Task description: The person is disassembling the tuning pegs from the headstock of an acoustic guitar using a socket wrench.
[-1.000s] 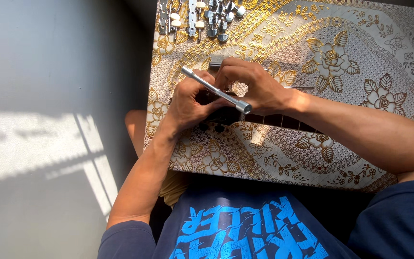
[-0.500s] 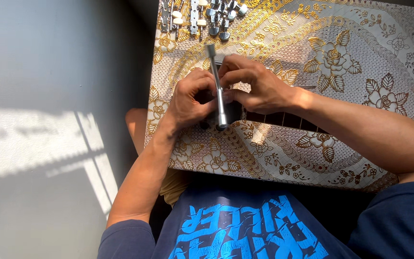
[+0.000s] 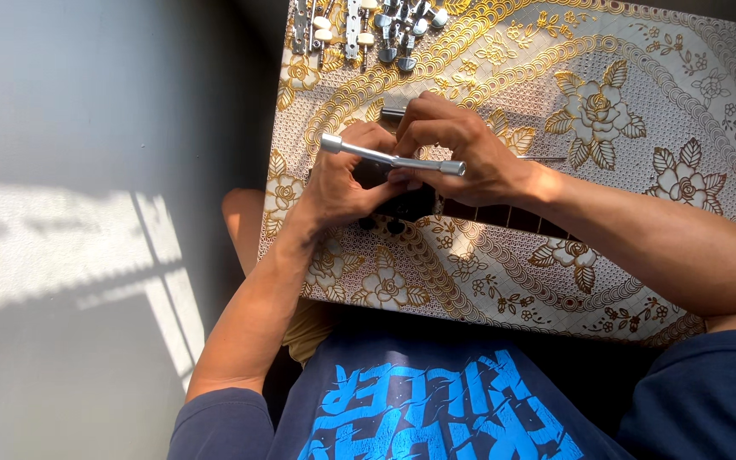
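A silver T-handle socket wrench (image 3: 389, 157) lies crosswise between my hands, its bar running left to right. My right hand (image 3: 453, 145) pinches the bar near its right end. My left hand (image 3: 342, 175) holds a dark guitar headstock (image 3: 402, 204) beneath the wrench, fingers wrapped around it. The guitar neck (image 3: 504, 217) with its frets runs off to the right under my right forearm. All of this rests on a table with a gold and white floral cloth (image 3: 641, 128).
Several loose chrome tuning machines with cream knobs (image 3: 368, 25) lie at the table's far left corner. A grey floor with a sunlit patch (image 3: 61, 247) lies to the left. My knee (image 3: 244, 217) shows under the table's left edge.
The wrench bar has turned, from slanted to upright to lying nearly level now. Both hands stayed over the headstock.
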